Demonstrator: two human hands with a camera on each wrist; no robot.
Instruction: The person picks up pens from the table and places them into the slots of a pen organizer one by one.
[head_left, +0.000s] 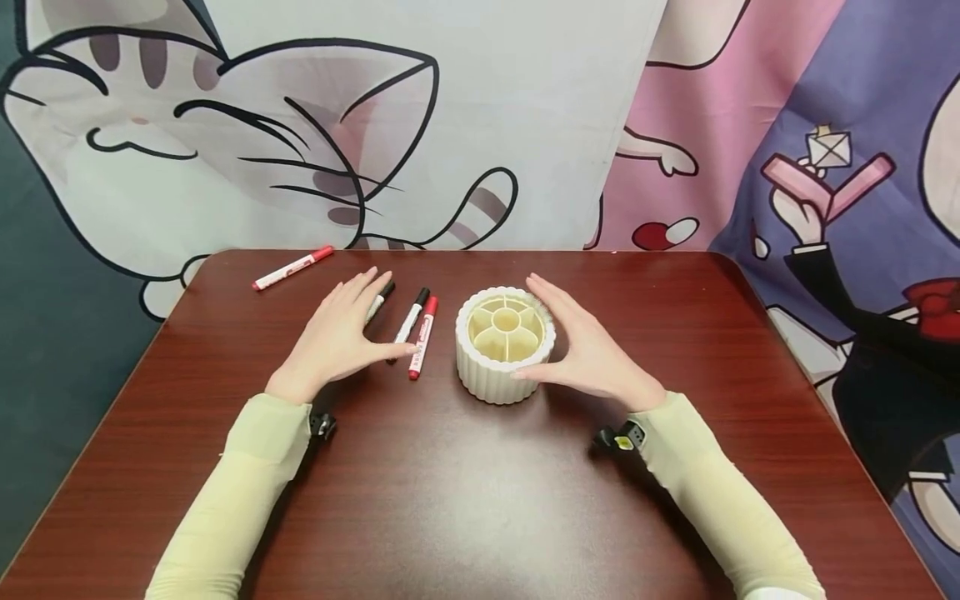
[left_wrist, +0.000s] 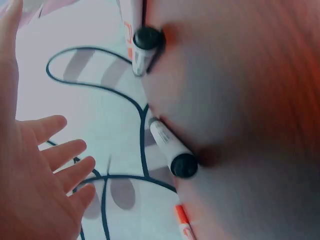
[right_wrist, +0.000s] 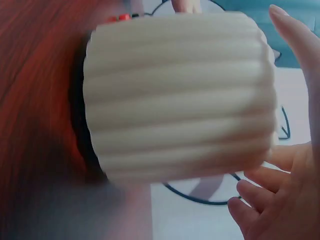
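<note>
A cream, ribbed round pen holder (head_left: pixel 486 377) with several compartments stands upright near the table's middle. My right hand (head_left: pixel 592 354) curves loosely about its right side, thumb at the front rim and fingers behind; in the right wrist view the fingers lie beside the ribbed wall (right_wrist: pixel 180 100). My left hand (head_left: pixel 333 337) hovers with spread fingers over the markers, gripping nothing. Near its thumb lie a red-capped marker (head_left: pixel 424 333) and a black-capped marker (head_left: pixel 410 321). Another black-capped marker (head_left: pixel 378 302), partly hidden by the fingers, shows fully in the left wrist view.
Farther back on the left, a red-capped marker (head_left: pixel 292 268) lies close to the rear edge of the brown table (head_left: pixel 465 517). Behind the table hangs a cloth (head_left: pixel 480 100) with cartoon drawings.
</note>
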